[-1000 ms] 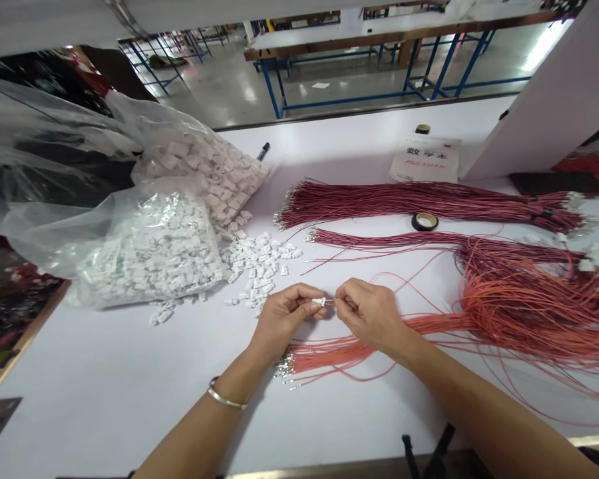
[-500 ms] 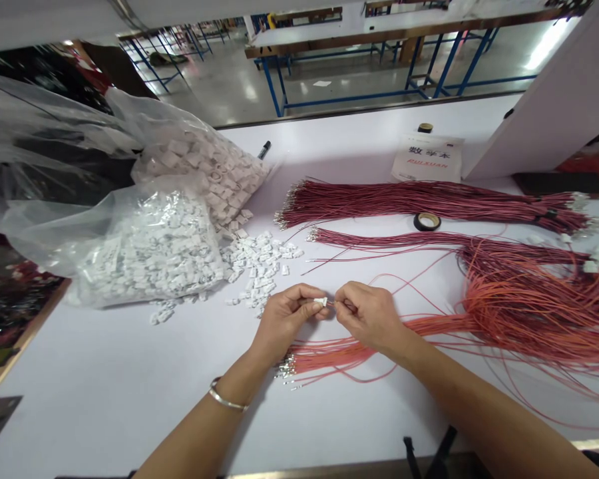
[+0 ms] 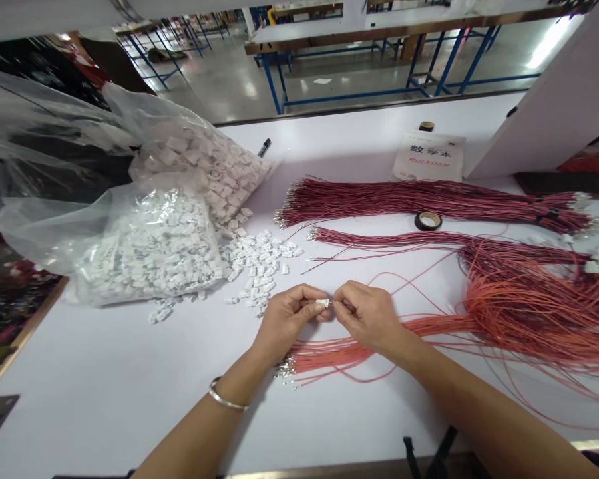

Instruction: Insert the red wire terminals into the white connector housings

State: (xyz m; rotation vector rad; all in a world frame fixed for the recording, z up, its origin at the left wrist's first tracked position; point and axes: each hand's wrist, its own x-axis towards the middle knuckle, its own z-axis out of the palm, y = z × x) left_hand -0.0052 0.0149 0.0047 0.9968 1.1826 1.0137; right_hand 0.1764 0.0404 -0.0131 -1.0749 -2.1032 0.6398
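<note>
Between the thumb and fingers of my left hand [image 3: 292, 316] is a small white connector housing [image 3: 323, 303]. My right hand [image 3: 367, 313] pinches a thin red wire right beside it, and the wire's end meets the housing's right side. How deep the wire sits in the housing is too small to tell. Beneath both hands lies a bundle of orange-red wires [image 3: 324, 359] with metal terminals at its left end. Loose white housings [image 3: 259, 263] are scattered beyond my left hand.
Clear plastic bags of white housings [image 3: 150, 246] and of larger pale parts [image 3: 229, 179] stand at the left. Dark red wire bundles [image 3: 404, 199], a black tape roll [image 3: 428, 221] and a tangle of orange wires [image 3: 519, 306] lie at the right. A notebook [image 3: 429, 156] lies behind.
Both hands stay almost in place. The housing and the right hand's fingers look slightly closer together; the rest of the table is unchanged apart from a small camera shift.
</note>
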